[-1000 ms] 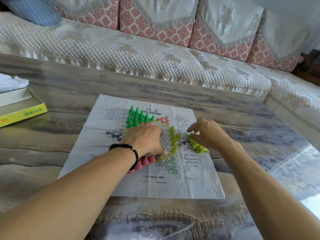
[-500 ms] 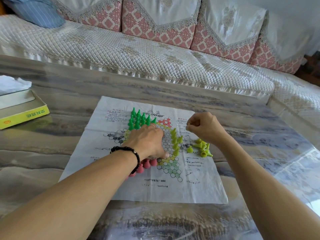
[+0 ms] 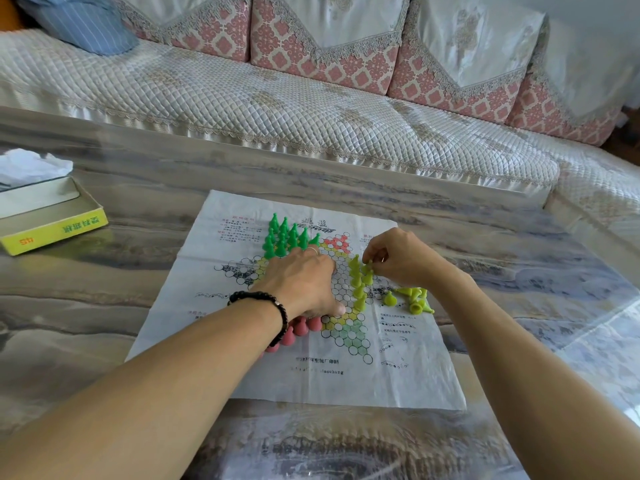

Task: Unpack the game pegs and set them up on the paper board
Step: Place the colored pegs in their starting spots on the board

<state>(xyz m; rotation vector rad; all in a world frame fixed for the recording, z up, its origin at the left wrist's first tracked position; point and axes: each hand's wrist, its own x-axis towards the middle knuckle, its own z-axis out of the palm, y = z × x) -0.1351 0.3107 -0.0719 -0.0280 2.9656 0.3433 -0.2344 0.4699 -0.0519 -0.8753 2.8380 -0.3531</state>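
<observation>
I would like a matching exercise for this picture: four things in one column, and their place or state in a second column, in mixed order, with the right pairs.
Things:
1. dark green pegs
2. pink pegs
3. loose yellow-green pegs
4. yellow box

Places or states:
A. lying tipped over on the board's right side
B. on the table, left of the board
C. standing upright at the board's far point
D. partly hidden under the left hand

Pairs: 1-C, 2-D, 3-A, 4-B
</observation>
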